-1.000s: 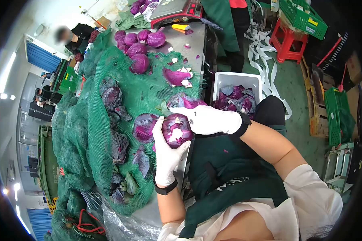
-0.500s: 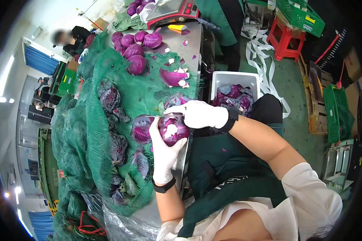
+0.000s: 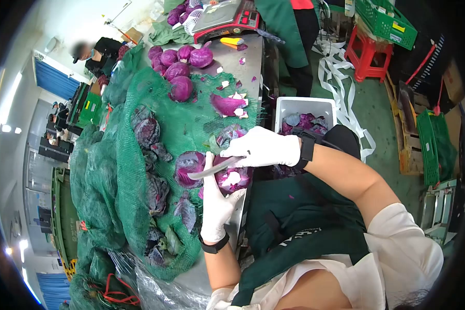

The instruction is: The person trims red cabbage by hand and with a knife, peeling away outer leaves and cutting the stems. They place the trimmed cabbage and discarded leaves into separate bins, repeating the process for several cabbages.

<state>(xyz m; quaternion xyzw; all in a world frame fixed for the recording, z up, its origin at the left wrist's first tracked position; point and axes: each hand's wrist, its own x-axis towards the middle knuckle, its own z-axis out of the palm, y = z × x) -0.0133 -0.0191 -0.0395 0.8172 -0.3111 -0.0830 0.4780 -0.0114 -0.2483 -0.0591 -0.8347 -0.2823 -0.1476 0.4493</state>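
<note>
My right hand (image 3: 263,147), in a white glove, grips a knife (image 3: 212,168); its handle is mostly hidden by the fingers. The blade points left across my left fingers, its flat side showing. My left hand (image 3: 218,206), also gloved, is wrapped around the near-left side of a red cabbage (image 3: 237,178) with a pale cut stem. Just left of my left fingers lies a loose, cupped purple cabbage leaf (image 3: 189,168). Beyond my right hand, more outer leaves (image 3: 230,135) rest on the green mesh (image 3: 191,121).
Several peeled red cabbages (image 3: 181,89) sit toward the far end near a red scale (image 3: 227,20) and a yellow-handled tool (image 3: 232,41). Untrimmed cabbages (image 3: 157,194) line the mesh at left. A white bin (image 3: 305,106) of leaves stands right of the table. Another person (image 3: 101,54) is at far left.
The knife has swung from a level, edge-on position to a tilted one, its tip lower and its flat side visible. My left hand stays on the cabbage. The whole view has shifted slightly.
</note>
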